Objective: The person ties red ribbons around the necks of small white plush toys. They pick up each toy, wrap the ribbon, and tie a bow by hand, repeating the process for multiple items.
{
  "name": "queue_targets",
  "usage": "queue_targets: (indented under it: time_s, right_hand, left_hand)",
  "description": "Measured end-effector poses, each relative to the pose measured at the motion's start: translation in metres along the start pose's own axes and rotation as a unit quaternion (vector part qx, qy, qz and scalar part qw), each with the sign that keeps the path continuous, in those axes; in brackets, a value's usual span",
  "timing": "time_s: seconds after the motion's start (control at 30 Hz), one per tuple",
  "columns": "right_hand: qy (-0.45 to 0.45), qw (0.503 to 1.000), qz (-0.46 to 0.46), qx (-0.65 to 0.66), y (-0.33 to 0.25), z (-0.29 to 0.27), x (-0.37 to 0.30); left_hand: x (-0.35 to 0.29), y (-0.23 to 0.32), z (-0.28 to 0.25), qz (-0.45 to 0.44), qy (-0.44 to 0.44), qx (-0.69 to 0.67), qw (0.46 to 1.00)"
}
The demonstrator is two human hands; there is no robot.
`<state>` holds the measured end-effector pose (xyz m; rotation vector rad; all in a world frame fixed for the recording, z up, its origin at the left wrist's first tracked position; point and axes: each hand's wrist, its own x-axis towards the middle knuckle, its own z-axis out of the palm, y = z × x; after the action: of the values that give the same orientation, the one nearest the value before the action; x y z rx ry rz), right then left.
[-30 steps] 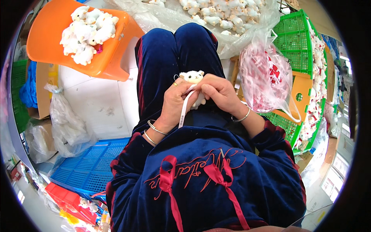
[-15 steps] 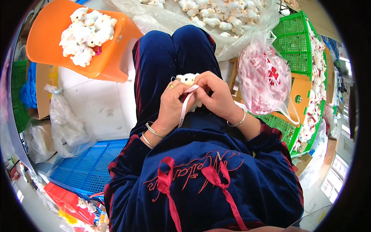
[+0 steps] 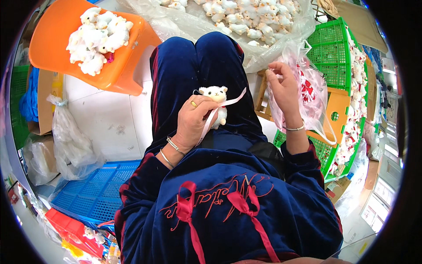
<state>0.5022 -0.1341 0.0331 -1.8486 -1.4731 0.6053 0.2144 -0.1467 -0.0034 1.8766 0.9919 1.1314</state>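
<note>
A small white plush sheep rests upright on my lap, its face toward me. My left hand is closed round its side and pinches a pale pink ribbon at the neck. One ribbon end sticks out to the right; the other hangs down past my fingers. A bit of red shows at the toy's neck, partly covered by the ribbon. Off to the right, my right hand is raised by a clear plastic bag of pink and red pieces. Its fingers are loosely bent, thumb apart, with nothing visible between them.
An orange stool at the far left bears several white plush toys. More lie on plastic sheeting beyond my knees. Green crates filled with toys stand on the right. A blue crate and a red bin sit at the lower left.
My right hand has let go of the ribbon and moved right, up beside the plastic bag. The left hand still holds the sheep, whose face and front are now more exposed.
</note>
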Motion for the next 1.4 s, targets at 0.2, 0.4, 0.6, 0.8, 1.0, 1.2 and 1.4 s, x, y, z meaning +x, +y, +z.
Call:
queue_targets:
  time_s: [0.2,0.4,0.6,0.8,1.0,1.2,1.4]
  right_hand:
    - [-0.248,0.963,-0.062,0.085,-0.049,0.030,-0.018]
    - [-0.406,0.908,0.041,0.098,-0.048,0.038,-0.019]
    - [-0.470,0.750,0.262,0.385,-0.059,0.037,-0.015]
    - [-0.460,0.787,0.198,0.359,-0.062,0.035,-0.017]
    - [-0.473,0.803,0.115,0.345,-0.049,0.033,-0.025]
    - [-0.344,0.901,0.100,0.243,-0.059,0.054,-0.041]
    - [-0.232,0.967,-0.093,0.051,-0.067,0.061,-0.042]
  left_hand:
    - [0.001,-0.003,0.002,0.014,-0.001,0.014,1.000]
    - [0.001,-0.002,-0.001,0.005,-0.001,0.005,1.000]
    - [0.000,-0.005,0.001,-0.002,-0.006,0.003,1.000]
    - [0.001,-0.003,0.003,-0.019,0.027,0.029,0.999]
    - [0.006,0.005,0.001,-0.014,0.016,0.010,1.000]
    - [0.001,-0.002,0.003,-0.051,0.018,-0.025,0.998]
    - [-0.003,-0.004,0.006,-0.058,0.016,-0.076,0.995]
